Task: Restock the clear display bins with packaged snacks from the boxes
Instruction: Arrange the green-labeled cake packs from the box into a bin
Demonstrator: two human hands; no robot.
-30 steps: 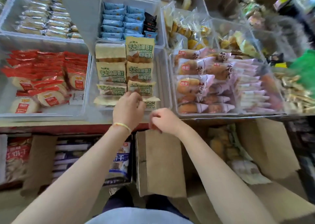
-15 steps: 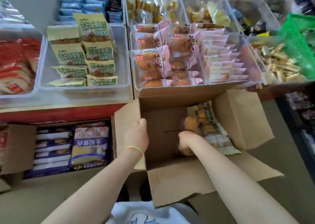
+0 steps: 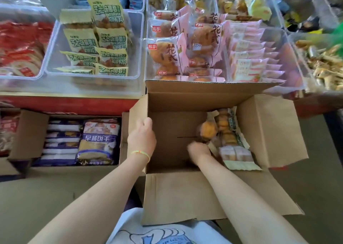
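Observation:
An open cardboard box (image 3: 185, 99) stands on the floor below the display bins. My left hand (image 3: 142, 138) grips the top edge of its left wall, thumb on the inside. Inside the box, my right hand (image 3: 198, 150) has its fingers curled on the near end of a clear bun packet (image 3: 207, 132). More packets with green and white print (image 3: 233, 132) lie along the box's right side. Directly above, one clear bin (image 3: 145, 61) holds pink bun packets (image 3: 167, 52). To its left, another bin (image 3: 92, 76) holds yellow-green packets (image 3: 111, 39).
A second open box with purple biscuit packs (image 3: 100, 141) sits to the left on the floor. A bin of red packets (image 3: 22, 45) is at far left and a bin of gold-wrapped sweets (image 3: 324, 63) at far right. The red shelf front (image 3: 74, 104) runs under the bins.
Both hands came down from the yellow-green bin to the box. The left hand took hold of the box wall and the right hand went inside to the bun packets.

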